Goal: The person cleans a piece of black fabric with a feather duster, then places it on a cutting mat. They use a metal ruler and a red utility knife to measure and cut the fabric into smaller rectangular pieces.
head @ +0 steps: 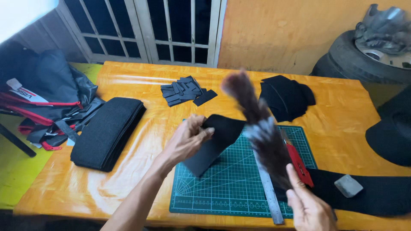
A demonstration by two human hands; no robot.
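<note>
Black fabric piece (216, 143) pinched in left hand (188, 139) fingers, right hand (310, 205) fingers gripping blurred feather duster (261, 128)

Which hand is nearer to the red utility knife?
Right. The right hand is just below the red utility knife; the left hand is farther off, holding a black fabric piece.

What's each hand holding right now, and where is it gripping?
The left hand pinches a black fabric piece by its upper left edge. The right hand grips a feather duster at its lower handle end.
</note>
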